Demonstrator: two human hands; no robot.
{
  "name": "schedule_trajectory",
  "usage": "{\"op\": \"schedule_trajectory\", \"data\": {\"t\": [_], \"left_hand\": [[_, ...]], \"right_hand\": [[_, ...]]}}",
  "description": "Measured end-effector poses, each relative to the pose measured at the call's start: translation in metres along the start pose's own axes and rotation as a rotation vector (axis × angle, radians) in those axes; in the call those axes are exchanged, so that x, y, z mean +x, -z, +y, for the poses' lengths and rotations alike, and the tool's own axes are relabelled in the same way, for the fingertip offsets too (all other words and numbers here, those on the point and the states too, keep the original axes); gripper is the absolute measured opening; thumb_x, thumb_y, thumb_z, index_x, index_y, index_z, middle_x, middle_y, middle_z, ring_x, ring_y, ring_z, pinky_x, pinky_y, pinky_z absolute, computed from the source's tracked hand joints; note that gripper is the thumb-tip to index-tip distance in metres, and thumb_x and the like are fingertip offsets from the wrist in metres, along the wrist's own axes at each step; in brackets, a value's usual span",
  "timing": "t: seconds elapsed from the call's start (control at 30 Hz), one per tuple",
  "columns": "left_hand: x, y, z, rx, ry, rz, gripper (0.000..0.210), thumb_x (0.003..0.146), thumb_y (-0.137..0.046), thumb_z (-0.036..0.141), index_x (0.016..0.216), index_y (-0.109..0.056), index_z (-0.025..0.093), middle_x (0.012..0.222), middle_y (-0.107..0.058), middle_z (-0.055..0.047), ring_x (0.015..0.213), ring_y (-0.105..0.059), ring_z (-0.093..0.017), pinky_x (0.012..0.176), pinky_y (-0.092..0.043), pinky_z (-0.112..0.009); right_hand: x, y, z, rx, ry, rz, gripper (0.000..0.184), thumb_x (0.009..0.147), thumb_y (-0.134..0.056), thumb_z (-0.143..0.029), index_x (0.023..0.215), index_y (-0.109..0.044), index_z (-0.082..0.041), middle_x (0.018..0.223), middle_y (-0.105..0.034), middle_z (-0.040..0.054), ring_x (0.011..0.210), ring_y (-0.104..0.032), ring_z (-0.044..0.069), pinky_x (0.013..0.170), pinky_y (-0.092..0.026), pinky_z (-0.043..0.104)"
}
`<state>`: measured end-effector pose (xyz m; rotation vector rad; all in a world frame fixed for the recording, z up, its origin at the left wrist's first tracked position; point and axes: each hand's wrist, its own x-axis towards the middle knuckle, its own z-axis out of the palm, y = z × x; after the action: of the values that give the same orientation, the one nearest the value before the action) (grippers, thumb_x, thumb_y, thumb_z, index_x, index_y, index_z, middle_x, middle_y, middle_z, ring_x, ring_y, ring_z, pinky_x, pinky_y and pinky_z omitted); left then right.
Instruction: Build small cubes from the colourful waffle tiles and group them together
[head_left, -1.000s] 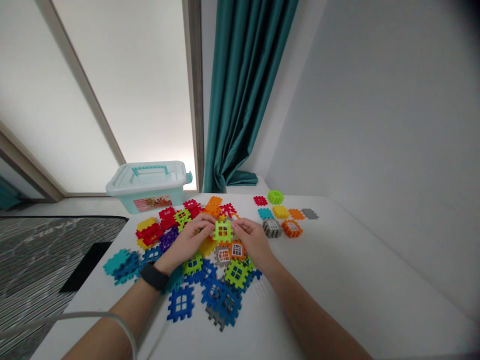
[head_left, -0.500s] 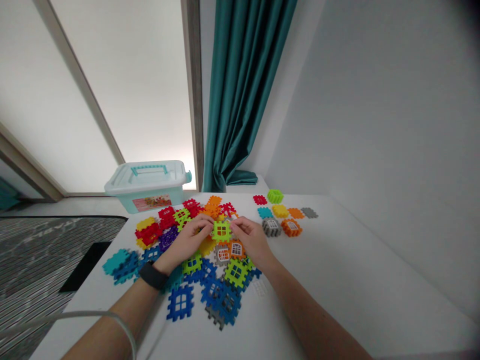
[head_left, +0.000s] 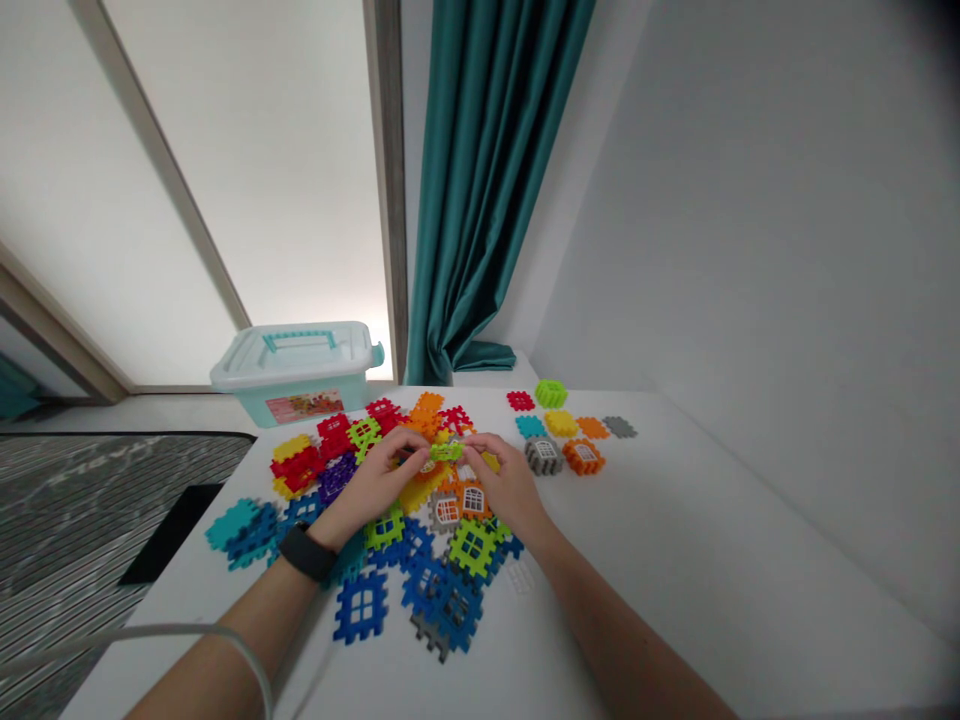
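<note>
Between my two hands a lime-green interlocking window tile (head_left: 446, 453) is held above the pile, tipped so that it looks thin. My left hand (head_left: 390, 468), with a dark band at the wrist, pinches its left edge. At the right edge, the fingers of my right hand (head_left: 501, 474) pinch it too. Below lie a yellow tile (head_left: 417, 490), a grey tile with a white window (head_left: 445, 511) and an orange tile with a white window (head_left: 473, 498). Nearer to me is another lime-green window tile (head_left: 472, 546) on top of blue tiles (head_left: 442, 595).
A lidded teal box (head_left: 300, 372) stands at the table's back left. Red tiles (head_left: 300, 467) and turquoise tiles (head_left: 232, 522) lie at the left. Small groups, including a grey stack (head_left: 543, 456) and an orange stack (head_left: 583, 457), sit right of my hands. A pale cable (head_left: 150, 631) crosses the lower left.
The lime-green tile has turned from facing me to nearly edge-on, uncovering more of the pile behind it. Both hands stay in almost the same place.
</note>
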<state>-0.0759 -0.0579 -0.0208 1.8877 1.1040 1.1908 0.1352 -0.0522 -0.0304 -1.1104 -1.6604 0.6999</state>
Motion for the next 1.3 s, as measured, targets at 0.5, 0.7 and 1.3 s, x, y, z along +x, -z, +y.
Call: {"op": "schedule_trajectory", "data": {"t": [0.5, 0.7, 1.3], "left_hand": [[-0.002, 0.002, -0.002, 0.241, -0.137, 0.035, 0.026, 0.086, -0.072, 0.036, 0.103, -0.063, 0.019, 0.110, -0.062, -0.008, 0.106, -0.060, -0.024, 0.096, -0.050, -0.043], [-0.004, 0.007, -0.010, 0.460, -0.252, 0.111, 0.037, 0.086, -0.074, 0.039, 0.117, -0.064, 0.022, 0.120, -0.058, -0.011, 0.116, -0.057, -0.029, 0.099, -0.050, -0.048], [-0.007, 0.001, -0.011, 0.514, -0.314, 0.107, 0.041, 0.087, -0.074, 0.040, 0.123, -0.064, 0.024, 0.122, -0.060, -0.012, 0.115, -0.058, -0.030, 0.098, -0.051, -0.049]], "right_hand": [[-0.002, 0.001, 0.002, -0.211, 0.410, -0.013, 0.014, 0.095, -0.055, -0.021, 0.100, -0.068, -0.024, 0.104, -0.074, 0.0073, 0.103, -0.066, 0.024, 0.096, -0.051, 0.043], [-0.005, 0.000, 0.007, -0.354, 0.495, -0.067, 0.019, 0.090, -0.060, -0.017, 0.106, -0.066, -0.024, 0.121, -0.067, 0.0104, 0.117, -0.061, 0.025, 0.103, -0.050, 0.047], [-0.005, 0.001, 0.008, -0.416, 0.527, -0.074, 0.020, 0.090, -0.065, -0.022, 0.110, -0.066, -0.024, 0.120, -0.064, 0.0115, 0.116, -0.060, 0.027, 0.099, -0.051, 0.047]]}}
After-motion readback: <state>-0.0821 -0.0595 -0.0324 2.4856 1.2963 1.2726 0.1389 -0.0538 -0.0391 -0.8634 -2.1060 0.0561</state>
